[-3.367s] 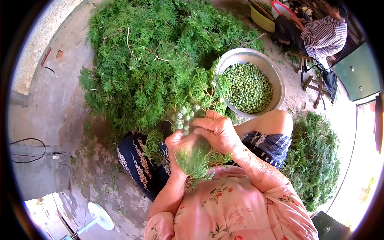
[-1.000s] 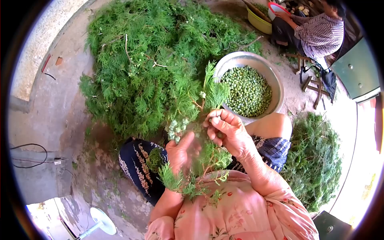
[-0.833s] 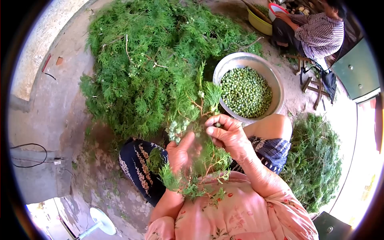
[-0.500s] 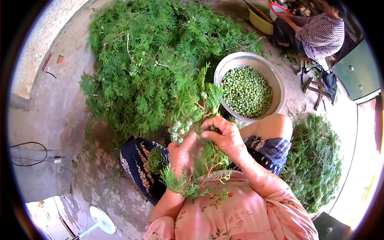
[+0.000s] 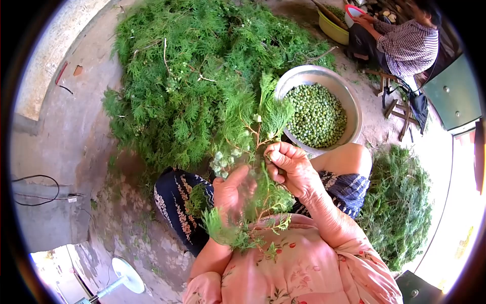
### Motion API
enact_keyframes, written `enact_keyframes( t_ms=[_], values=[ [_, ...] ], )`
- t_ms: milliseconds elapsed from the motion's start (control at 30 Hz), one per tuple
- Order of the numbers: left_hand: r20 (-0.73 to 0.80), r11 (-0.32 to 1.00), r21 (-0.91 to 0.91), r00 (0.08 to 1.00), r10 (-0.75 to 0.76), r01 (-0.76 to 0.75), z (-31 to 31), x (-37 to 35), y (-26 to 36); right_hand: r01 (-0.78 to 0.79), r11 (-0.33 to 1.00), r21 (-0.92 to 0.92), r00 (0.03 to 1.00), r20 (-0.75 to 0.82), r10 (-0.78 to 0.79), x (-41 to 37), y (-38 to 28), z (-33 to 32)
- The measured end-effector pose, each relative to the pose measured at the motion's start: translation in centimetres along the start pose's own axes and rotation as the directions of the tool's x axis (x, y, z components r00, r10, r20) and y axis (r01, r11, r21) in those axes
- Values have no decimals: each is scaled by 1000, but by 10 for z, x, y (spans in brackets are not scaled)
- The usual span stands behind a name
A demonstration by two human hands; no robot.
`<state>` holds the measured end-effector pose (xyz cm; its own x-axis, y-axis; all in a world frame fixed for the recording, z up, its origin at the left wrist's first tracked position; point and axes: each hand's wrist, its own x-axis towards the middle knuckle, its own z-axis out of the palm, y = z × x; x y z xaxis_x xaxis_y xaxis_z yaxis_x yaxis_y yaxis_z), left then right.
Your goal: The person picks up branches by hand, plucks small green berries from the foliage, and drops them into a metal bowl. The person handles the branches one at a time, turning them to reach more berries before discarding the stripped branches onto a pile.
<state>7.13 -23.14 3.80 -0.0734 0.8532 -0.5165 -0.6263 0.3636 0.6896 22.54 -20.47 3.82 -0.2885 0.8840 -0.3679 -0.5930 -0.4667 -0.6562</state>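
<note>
My left hand [image 5: 232, 192] is closed around a leafy evergreen branch [image 5: 263, 202], its fingers partly blurred and hidden by foliage. Pale green cones [image 5: 223, 162] cluster on the sprig just above the left thumb. Close beside the stem, my right hand [image 5: 288, 167] is curled in a pinch; what sits between thumb and fingers is too small to make out. Past the right hand stands a wide metal basin [image 5: 352, 101] holding many round green cones [image 5: 315, 114].
A large heap of cut evergreen branches [image 5: 172, 101] lies ahead, and another pile [image 5: 397, 207] is at my right. A person [image 5: 405, 45] sits at upper right by a yellow basin [image 5: 331, 29] and a red-rimmed bowl [image 5: 350, 14]. A wooden stool [image 5: 400, 114] and a fan [image 5: 129, 276] stand nearby.
My right hand has drawn slightly right and away from the cone cluster, its fingers curling more tightly. The left hand still holds the branch, which has shifted a little.
</note>
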Motion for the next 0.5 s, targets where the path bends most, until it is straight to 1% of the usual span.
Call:
enact_keyframes(
  t_ms=[33, 133, 167, 200, 233, 267, 300, 333, 367, 400, 433, 500],
  values=[
    [-43, 1000, 2, 999, 31, -31, 4, -2, 0, 18, 1000, -20, 1000, 6, -18, -1, 1, -1],
    [-10, 996, -77, 999, 41, -42, 8, -3, -3, 104, 975, -195, 994, 38, -99, -5, -4, 10],
    [-24, 997, -69, 999, 39, -40, 9, -3, -3, 101, 956, -274, 995, 29, -97, -6, -3, 9],
    [-38, 997, -60, 999, 37, -40, 10, -4, -2, 131, 919, -373, 991, 41, -125, -6, -2, 8],
    [-51, 998, -51, 998, 37, -40, 12, -5, -1, 161, 870, -467, 987, 56, -152, -5, -1, 8],
    [-140, 996, -82, 990, 15, -27, 17, -4, -2, 262, 813, -520, 965, 121, -234, -4, 5, 7],
    [-145, 999, -38, 989, 29, -35, 15, -4, -2, 361, 743, -564, 932, 189, -309, -2, 10, 7],
    [-149, 999, 7, 988, 42, -41, 13, -4, -3, 387, 597, -703, 914, 207, -350, -5, 8, 10],
    [-153, 998, 51, 987, 54, -47, 11, -4, -5, 441, 492, -751, 879, 251, -404, -4, 9, 9],
    [-125, 990, 23, 982, 140, -139, 10, 2, -11, 485, 379, -788, 841, 300, -451, -2, 10, 8],
    [-103, 990, 35, 984, 143, -140, 7, 3, -13, 521, 259, -813, 797, 354, -489, 0, 11, 8],
    [-60, 988, 59, 987, 149, -146, 4, 3, -11, 521, 268, -811, 800, 354, -485, 1, 11, 9]
  ],
)
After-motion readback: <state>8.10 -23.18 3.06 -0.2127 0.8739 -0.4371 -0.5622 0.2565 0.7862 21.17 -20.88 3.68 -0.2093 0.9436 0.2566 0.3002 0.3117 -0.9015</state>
